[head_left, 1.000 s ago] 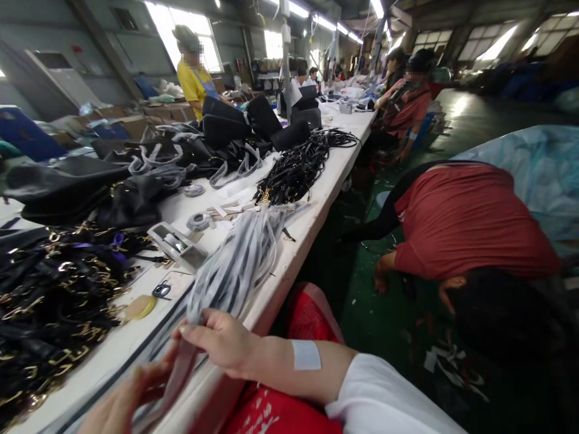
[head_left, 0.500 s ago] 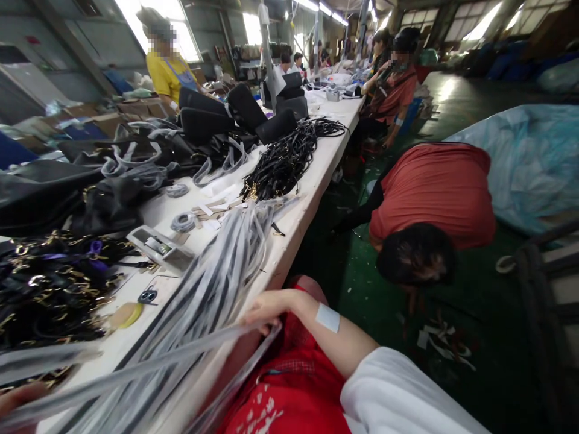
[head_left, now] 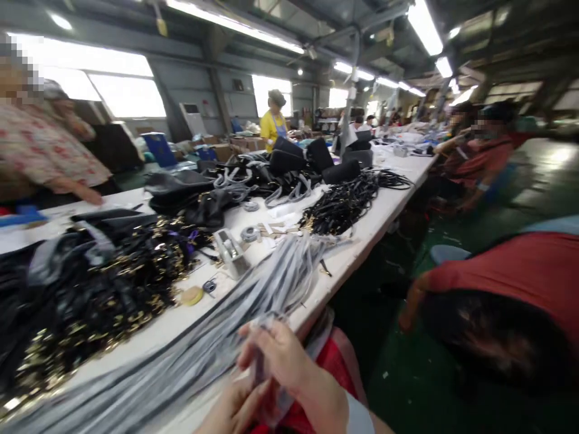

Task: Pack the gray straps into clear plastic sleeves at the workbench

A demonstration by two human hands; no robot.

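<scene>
Right hand (head_left: 283, 355) and left hand (head_left: 233, 410), low in the frame by the table edge, both pinch one grey strap (head_left: 260, 361); motion blur hides the exact finger placement, and the left hand is cut off by the bottom edge. The strap stands nearly upright between the fingers, its long axis running from the hands up toward the table; its lower end is lost behind the hands. The long white table (head_left: 362, 235) runs away toward the upper right. Across it, a bundle of grey straps (head_left: 217, 337) lies with its length from lower left to upper right, its near end smeared. A heap of black straps with gold fittings (head_left: 90, 289) fills the left. A person in red (head_left: 511, 301) bends low on the right, partly cropped. Black cords (head_left: 344, 205) lie further along.
</scene>
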